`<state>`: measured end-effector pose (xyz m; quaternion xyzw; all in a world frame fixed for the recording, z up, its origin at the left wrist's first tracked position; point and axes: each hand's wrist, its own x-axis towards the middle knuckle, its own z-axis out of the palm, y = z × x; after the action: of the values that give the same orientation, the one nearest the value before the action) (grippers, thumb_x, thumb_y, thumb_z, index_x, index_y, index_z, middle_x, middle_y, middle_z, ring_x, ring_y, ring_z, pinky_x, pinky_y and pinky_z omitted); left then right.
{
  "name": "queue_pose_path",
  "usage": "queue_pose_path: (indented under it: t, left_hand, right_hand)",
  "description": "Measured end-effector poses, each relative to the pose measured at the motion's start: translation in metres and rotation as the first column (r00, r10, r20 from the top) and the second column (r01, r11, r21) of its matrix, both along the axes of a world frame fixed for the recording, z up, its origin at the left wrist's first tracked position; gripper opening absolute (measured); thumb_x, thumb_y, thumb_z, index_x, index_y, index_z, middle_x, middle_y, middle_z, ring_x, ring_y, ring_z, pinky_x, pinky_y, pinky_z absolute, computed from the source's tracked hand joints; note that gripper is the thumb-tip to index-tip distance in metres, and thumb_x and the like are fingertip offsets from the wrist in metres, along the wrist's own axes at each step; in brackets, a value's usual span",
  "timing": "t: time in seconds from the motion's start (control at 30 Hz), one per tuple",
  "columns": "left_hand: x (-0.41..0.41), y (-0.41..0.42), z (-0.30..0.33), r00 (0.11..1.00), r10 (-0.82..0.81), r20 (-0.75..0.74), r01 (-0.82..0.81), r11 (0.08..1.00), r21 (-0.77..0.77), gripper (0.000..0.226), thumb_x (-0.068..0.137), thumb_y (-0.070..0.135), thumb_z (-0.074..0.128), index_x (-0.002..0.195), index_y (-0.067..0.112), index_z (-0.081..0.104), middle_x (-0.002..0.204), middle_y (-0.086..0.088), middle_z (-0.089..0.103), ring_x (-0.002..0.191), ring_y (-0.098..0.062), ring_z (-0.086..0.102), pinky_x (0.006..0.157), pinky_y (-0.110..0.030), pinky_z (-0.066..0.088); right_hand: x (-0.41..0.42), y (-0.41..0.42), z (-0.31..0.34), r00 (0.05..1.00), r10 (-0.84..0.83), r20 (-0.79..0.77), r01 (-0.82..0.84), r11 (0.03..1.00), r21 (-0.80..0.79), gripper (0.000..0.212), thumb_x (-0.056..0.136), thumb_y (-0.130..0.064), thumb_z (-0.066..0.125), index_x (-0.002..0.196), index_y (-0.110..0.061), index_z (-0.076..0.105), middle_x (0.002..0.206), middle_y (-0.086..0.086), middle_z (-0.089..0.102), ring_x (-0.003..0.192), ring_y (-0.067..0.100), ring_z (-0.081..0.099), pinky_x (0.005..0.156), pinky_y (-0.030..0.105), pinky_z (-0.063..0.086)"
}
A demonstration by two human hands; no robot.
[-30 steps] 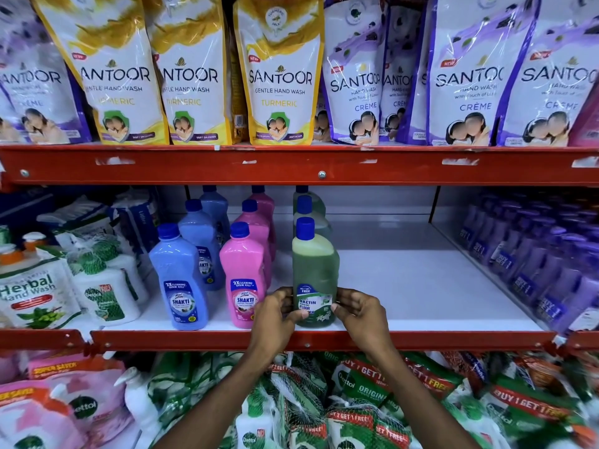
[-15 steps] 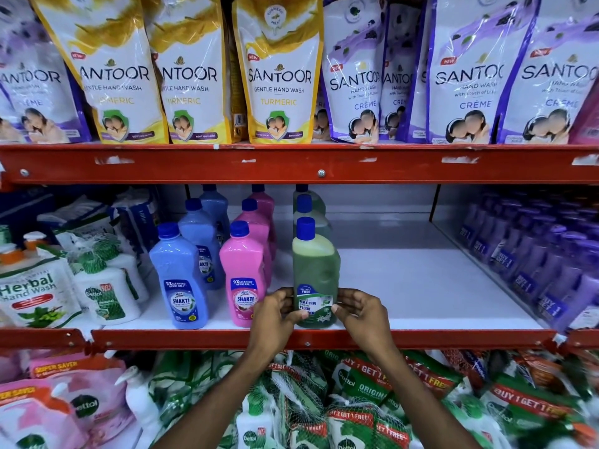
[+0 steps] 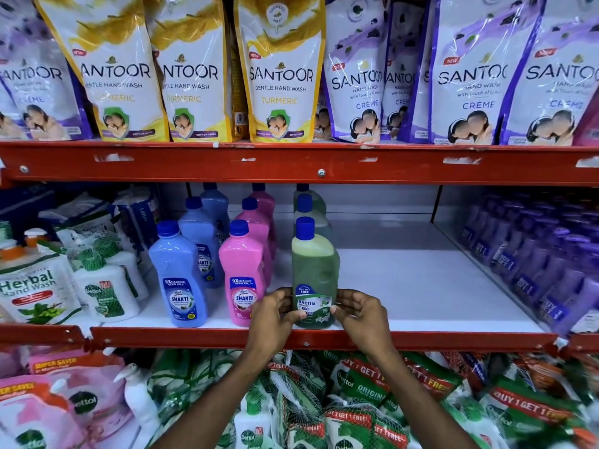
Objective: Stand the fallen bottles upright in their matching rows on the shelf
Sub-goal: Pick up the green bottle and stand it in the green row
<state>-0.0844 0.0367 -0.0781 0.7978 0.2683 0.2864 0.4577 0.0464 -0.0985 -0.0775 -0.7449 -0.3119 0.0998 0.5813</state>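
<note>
A green bottle (image 3: 313,270) with a blue cap stands upright at the front of the green row on the white middle shelf (image 3: 421,286). My left hand (image 3: 274,314) grips its lower left side and my right hand (image 3: 359,314) its lower right side, fingers over the label. Two more green bottles (image 3: 311,209) stand behind it. To the left run a pink row, front pink bottle (image 3: 243,277), and a blue row, front blue bottle (image 3: 178,277), all upright.
The shelf's red front rail (image 3: 453,341) runs under my hands. Purple bottles (image 3: 534,270) fill the right side. Dettol bottles and a herbal hand wash pouch (image 3: 32,290) crowd the left. Santoor pouches (image 3: 278,76) stand above, netted Dettol packs (image 3: 356,400) below.
Almost nothing has moved. Both hands stay on the base of the green bottle, which remains upright in the same spot.
</note>
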Motion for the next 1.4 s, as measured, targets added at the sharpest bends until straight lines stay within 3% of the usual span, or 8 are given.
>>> queue_pose_path:
  t: [0.17, 0.33, 0.43, 0.6, 0.8, 1.07, 1.2, 1.4]
  left_hand:
    - [-0.001, -0.002, 0.002, 1.0, 0.001, -0.002, 0.0, 1.0, 0.01, 0.04, 0.079, 0.01, 0.077, 0.118, 0.014, 0.066, 0.109, 0.005, 0.076, 0.077, 0.023, 0.064, 0.068, 0.001, 0.05]
    - [-0.024, -0.014, 0.001, 0.995, 0.067, 0.072, -0.07, 0.997, 0.033, 0.05, 0.082, 0.025, 0.076, 0.129, 0.023, 0.06, 0.121, 0.019, 0.061, 0.097, 0.015, 0.063, 0.089, -0.013, 0.054]
    - [-0.055, -0.016, -0.003, 0.958, 0.199, 0.206, -0.228, 0.966, 0.125, 0.025, 0.085, 0.027, 0.073, 0.098, 0.048, 0.066, 0.101, 0.023, 0.072, 0.077, 0.01, 0.071, 0.066, -0.005, 0.055]
    - [-0.094, 0.002, 0.0, 0.856, 0.373, 0.358, -0.462, 0.864, 0.203, 0.018, 0.086, 0.019, 0.072, 0.098, 0.032, 0.073, 0.086, 0.028, 0.071, 0.08, 0.011, 0.07, 0.068, -0.003, 0.052]
    - [-0.102, 0.04, -0.011, 0.935, 0.28, 0.216, -0.336, 0.896, 0.29, 0.04, 0.087, 0.023, 0.069, 0.126, 0.014, 0.066, 0.114, 0.003, 0.075, 0.1, -0.008, 0.072, 0.089, -0.018, 0.053]
    - [-0.091, 0.061, -0.008, 0.986, 0.123, 0.11, -0.15, 0.947, 0.283, 0.036, 0.088, 0.026, 0.069, 0.121, 0.015, 0.064, 0.105, 0.0, 0.078, 0.097, -0.018, 0.074, 0.084, -0.037, 0.057]
    - [-0.087, 0.067, -0.012, 0.989, 0.137, 0.061, -0.149, 0.948, 0.28, 0.029, 0.089, 0.022, 0.067, 0.117, 0.015, 0.067, 0.103, -0.002, 0.078, 0.093, -0.02, 0.074, 0.083, -0.04, 0.058]
    - [-0.092, 0.062, -0.007, 0.983, 0.158, 0.094, -0.176, 0.955, 0.239, 0.027, 0.085, 0.025, 0.073, 0.111, 0.018, 0.071, 0.096, 0.008, 0.079, 0.083, -0.002, 0.074, 0.08, -0.031, 0.062]
  right_hand:
    - [-0.003, -0.002, 0.005, 1.0, 0.008, -0.021, -0.008, 1.0, 0.001, 0.032, 0.08, -0.007, 0.076, 0.11, -0.014, 0.072, 0.088, -0.018, 0.071, 0.091, 0.0, 0.072, 0.068, 0.004, 0.052]
    - [-0.033, -0.013, 0.002, 0.973, -0.221, 0.071, 0.203, 0.959, 0.2, 0.042, 0.082, -0.003, 0.07, 0.117, -0.026, 0.066, 0.114, -0.011, 0.068, 0.097, 0.005, 0.067, 0.086, 0.028, 0.058]
    - [-0.063, -0.013, -0.004, 0.941, -0.27, 0.205, 0.187, 0.918, 0.349, 0.041, 0.081, 0.0, 0.068, 0.098, -0.037, 0.063, 0.098, -0.017, 0.068, 0.091, -0.001, 0.066, 0.079, 0.02, 0.058]
    - [-0.103, 0.024, -0.006, 0.945, -0.106, 0.308, 0.019, 0.962, 0.274, 0.035, 0.083, -0.004, 0.069, 0.1, -0.034, 0.069, 0.099, -0.023, 0.069, 0.093, -0.001, 0.067, 0.081, 0.013, 0.054]
    - [-0.121, 0.079, -0.009, 0.97, -0.019, 0.241, 0.0, 0.997, 0.08, 0.046, 0.088, -0.013, 0.065, 0.134, -0.016, 0.058, 0.125, -0.015, 0.063, 0.111, 0.003, 0.065, 0.099, 0.025, 0.052]
    - [-0.124, 0.097, 0.0, 0.983, -0.041, 0.178, 0.042, 0.999, 0.001, 0.033, 0.084, 0.0, 0.063, 0.113, -0.015, 0.071, 0.101, -0.006, 0.076, 0.092, 0.005, 0.072, 0.089, 0.035, 0.06]
    - [-0.118, 0.098, -0.003, 0.992, -0.048, 0.118, 0.05, 0.999, -0.016, 0.032, 0.084, 0.002, 0.066, 0.113, -0.012, 0.072, 0.093, -0.022, 0.07, 0.082, -0.012, 0.068, 0.09, 0.03, 0.059]
    - [-0.119, 0.094, 0.002, 0.997, -0.028, 0.076, 0.027, 1.0, 0.002, 0.037, 0.085, 0.001, 0.069, 0.121, -0.01, 0.068, 0.112, -0.001, 0.074, 0.083, -0.018, 0.062, 0.081, 0.003, 0.05]
